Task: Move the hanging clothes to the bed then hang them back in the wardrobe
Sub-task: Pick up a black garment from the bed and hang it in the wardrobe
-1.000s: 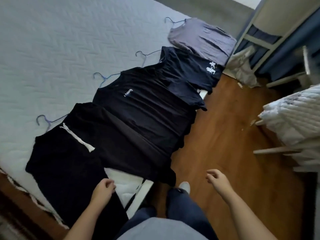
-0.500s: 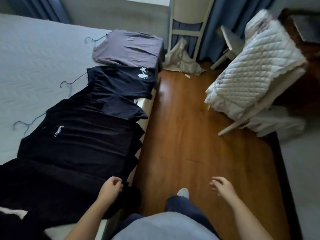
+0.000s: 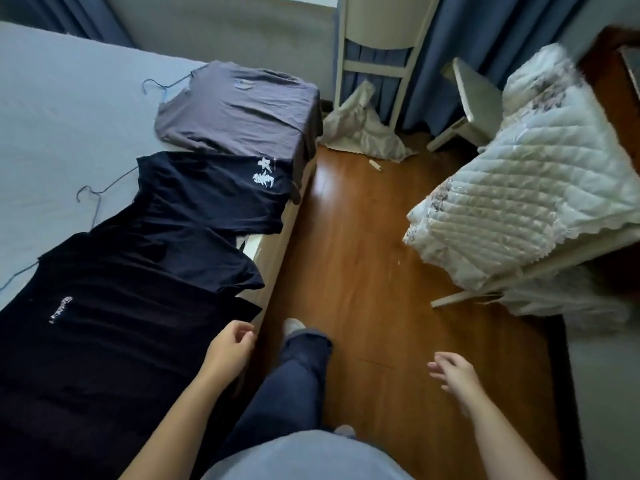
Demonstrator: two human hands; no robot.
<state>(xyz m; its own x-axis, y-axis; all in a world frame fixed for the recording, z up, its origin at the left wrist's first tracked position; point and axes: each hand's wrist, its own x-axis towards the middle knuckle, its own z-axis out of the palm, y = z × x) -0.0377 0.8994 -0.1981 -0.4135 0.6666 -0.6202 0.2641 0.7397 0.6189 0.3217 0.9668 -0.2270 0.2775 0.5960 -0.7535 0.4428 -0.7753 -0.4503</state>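
Three T-shirts on blue wire hangers lie in a row along the right side of the bed (image 3: pixel 52 133). The grey shirt (image 3: pixel 235 112) is farthest, the navy shirt with a white print (image 3: pixel 207 202) overlaps it, and the black shirt with small white lettering (image 3: pixel 121 323) is nearest. My left hand (image 3: pixel 230 348) hovers over the black shirt's hem at the bed edge, fingers loosely curled, holding nothing. My right hand (image 3: pixel 453 374) is over the wooden floor with its fingers spread and holds nothing. The wardrobe is out of view.
A white chair (image 3: pixel 374 64) stands against blue curtains with a crumpled white cloth (image 3: pixel 363 129) at its feet. A quilted white blanket (image 3: pixel 526 188) drapes over a white frame on the right. Wooden floor (image 3: pixel 346 254) runs between bed and blanket. My legs stand beside the bed.
The view has swung right and forward along the bed; the nearest black garment has left the frame. My left hand has opened slightly and lifted off the fabric.
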